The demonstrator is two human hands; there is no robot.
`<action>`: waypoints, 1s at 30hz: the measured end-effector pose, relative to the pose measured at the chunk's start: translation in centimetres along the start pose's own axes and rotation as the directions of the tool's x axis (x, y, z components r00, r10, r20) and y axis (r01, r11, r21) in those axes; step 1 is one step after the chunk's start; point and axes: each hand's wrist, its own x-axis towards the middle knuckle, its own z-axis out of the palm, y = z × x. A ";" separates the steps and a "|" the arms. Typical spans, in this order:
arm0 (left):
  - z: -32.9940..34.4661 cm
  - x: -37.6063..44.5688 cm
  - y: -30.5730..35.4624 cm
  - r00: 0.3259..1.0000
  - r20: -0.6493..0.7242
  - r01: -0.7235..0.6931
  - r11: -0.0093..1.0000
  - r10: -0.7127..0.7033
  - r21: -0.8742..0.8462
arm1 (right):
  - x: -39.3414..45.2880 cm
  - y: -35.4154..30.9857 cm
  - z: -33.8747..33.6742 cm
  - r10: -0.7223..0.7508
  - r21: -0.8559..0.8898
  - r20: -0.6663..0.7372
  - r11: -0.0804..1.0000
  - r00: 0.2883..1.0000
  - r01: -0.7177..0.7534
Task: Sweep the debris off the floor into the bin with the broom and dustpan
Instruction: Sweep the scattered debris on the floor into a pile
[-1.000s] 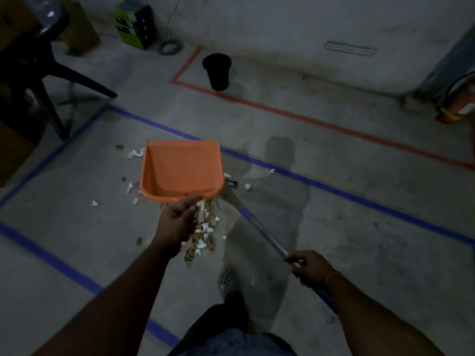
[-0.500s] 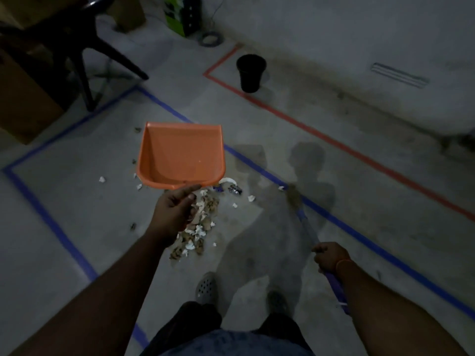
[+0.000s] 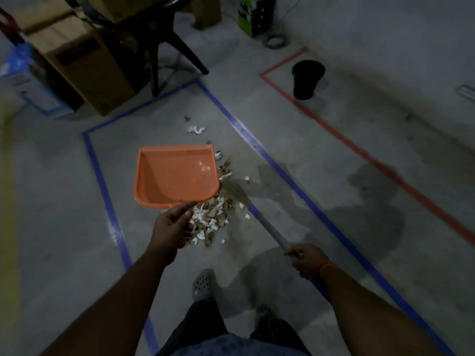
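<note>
We saw a dark chair point(image 3: 164, 44) beside cardboard boxes point(image 3: 84, 62), a green box point(image 3: 254, 14), and blue tape point(image 3: 282, 168).

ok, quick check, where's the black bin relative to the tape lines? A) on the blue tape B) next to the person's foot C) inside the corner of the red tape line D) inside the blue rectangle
C: the round black plastic bin stands on the concrete inside the corner of the red tape line, outside the blue tape rectangle that holds the debris pile.

orange dustpan point(image 3: 177, 176), black bin point(image 3: 307, 78), blue tape point(image 3: 282, 170) and red tape point(image 3: 359, 150) lines, grey floor point(image 3: 64, 201).
</note>
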 end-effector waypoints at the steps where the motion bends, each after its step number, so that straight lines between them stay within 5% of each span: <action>1: 0.5 0.2 0.2 1.000 -0.008 -0.003 1.000 0.003 0.003 | 0.1 0.4 -0.8 -0.019 -0.011 -0.003 1.000 1.000 0.019; 11: 4.2 5.5 1.8 0.997 -0.063 -0.037 0.998 0.034 -0.048 | 6.1 -0.9 -8.0 -0.024 -0.039 -0.065 0.999 0.998 0.021; 20: 8.2 16.8 3.8 0.987 -0.162 -0.007 0.993 -0.012 -0.117 | 13.0 -5.5 -16.1 0.023 -0.153 0.166 0.988 0.986 0.002; 30: 11.0 26.6 10.2 0.974 -0.226 -0.057 0.984 0.018 -0.167 | 18.6 -13.5 -26.0 -0.113 -0.353 0.166 0.921 0.980 0.166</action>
